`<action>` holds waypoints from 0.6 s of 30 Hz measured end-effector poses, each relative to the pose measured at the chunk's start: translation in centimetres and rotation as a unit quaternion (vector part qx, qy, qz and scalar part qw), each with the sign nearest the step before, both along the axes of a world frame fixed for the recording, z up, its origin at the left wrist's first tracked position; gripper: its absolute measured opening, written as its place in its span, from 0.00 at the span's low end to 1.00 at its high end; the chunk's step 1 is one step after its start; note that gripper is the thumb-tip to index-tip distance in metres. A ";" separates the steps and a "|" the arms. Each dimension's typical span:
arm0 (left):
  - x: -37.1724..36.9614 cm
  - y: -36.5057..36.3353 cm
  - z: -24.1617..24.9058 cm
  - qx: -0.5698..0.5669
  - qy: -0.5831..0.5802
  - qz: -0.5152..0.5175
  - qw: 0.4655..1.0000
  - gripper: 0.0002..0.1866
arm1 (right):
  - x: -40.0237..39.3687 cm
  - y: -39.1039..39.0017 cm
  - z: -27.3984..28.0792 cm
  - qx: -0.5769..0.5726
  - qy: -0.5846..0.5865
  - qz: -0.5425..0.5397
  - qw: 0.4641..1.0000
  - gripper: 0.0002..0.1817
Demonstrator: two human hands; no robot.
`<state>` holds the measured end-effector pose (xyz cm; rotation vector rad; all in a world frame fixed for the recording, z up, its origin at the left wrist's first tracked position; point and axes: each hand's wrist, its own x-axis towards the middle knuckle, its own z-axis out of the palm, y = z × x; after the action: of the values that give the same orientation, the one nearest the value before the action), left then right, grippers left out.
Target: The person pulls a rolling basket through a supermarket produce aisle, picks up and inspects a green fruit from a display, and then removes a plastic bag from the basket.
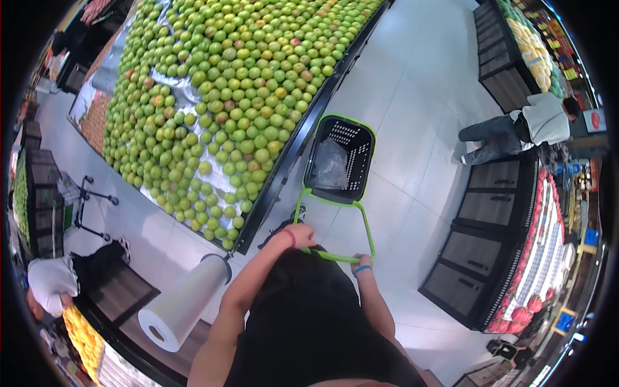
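A black shopping basket (356, 155) with a green rim stands on the floor ahead of me. Clear crumpled plastic (330, 164) lies inside it. The basket's long green handle (366, 226) reaches back towards my body. My right hand (362, 262), with a blue band at the wrist, is closed around the handle's near right corner. My left hand (302, 236), wearing a reddish band, is a fist over the handle's left side; what it holds, if anything, is hidden. Left of the basket, a sloping stand is heaped with green round fruit (258, 97).
A large roll of clear plastic bags (184, 303) stands at the stand's near corner. Black display cabinets (474, 245) line the right side. One person (516, 126) is at the right, another (55, 280) at the left. A wheeled cart (84, 206) is at the left.
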<state>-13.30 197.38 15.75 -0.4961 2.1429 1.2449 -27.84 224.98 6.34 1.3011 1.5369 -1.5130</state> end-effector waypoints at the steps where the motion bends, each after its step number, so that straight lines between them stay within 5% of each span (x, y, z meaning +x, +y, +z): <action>1: -0.7 -0.5 -0.9 0.011 0.015 0.002 1.000 0.17 | -0.6 -0.7 0.2 -0.008 -0.005 -0.001 1.000 0.06; 10: -6.0 -0.7 -3.8 0.104 0.006 -0.082 0.991 0.24 | -5.0 -5.2 0.6 0.002 -0.029 -0.020 0.999 0.07; 14: -6.9 -0.4 -3.7 0.025 -0.004 -0.156 0.987 0.29 | -6.6 -7.1 -0.2 0.006 -0.012 -0.035 0.999 0.08; 18: -8.4 -0.7 -5.5 -0.040 -0.093 -0.162 0.982 0.20 | -7.5 -8.1 -1.0 -0.009 -0.030 0.014 0.999 0.06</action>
<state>-21.71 196.71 10.27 -0.2693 2.0209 0.9001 -35.34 216.84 5.37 1.2981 1.4951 -1.4525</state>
